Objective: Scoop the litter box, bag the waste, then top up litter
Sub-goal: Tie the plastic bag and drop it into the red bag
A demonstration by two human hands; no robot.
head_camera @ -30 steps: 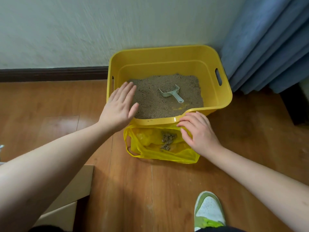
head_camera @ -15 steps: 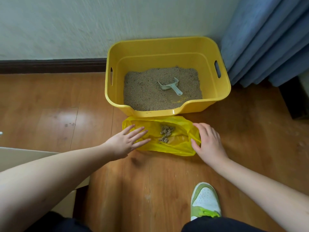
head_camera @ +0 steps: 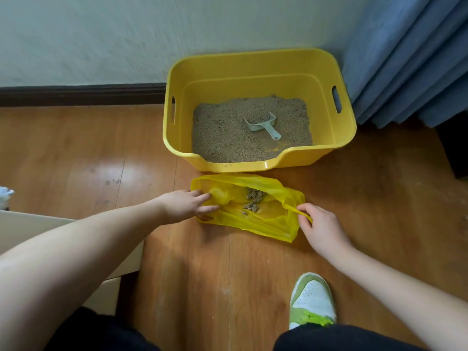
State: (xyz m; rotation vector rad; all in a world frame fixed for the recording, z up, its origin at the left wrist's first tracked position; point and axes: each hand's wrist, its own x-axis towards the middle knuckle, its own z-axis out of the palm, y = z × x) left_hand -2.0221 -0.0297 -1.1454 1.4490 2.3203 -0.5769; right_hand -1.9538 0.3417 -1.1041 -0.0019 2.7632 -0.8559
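A yellow litter box (head_camera: 258, 62) stands against the wall, holding grey-brown litter (head_camera: 228, 133) with a pale green scoop (head_camera: 263, 125) lying on it. In front of it a yellow plastic bag (head_camera: 268, 224) lies on the floor with waste clumps (head_camera: 254, 198) inside. My left hand (head_camera: 184, 205) rests at the bag's left end, fingers spread into its opening. My right hand (head_camera: 321, 229) pinches the bag's right handle loop (head_camera: 301, 214).
Wooden floor (head_camera: 88, 160) all around. A blue curtain (head_camera: 410, 51) hangs at the right, a dark furniture edge (head_camera: 455, 148) below it. A beige box (head_camera: 63, 231) sits at the left under my arm. My green and white shoe (head_camera: 312, 300) is near the bottom.
Both hands left the litter box rim and came down to the bag. The right hand closed on the bag's right handle; the left reached into its left opening.
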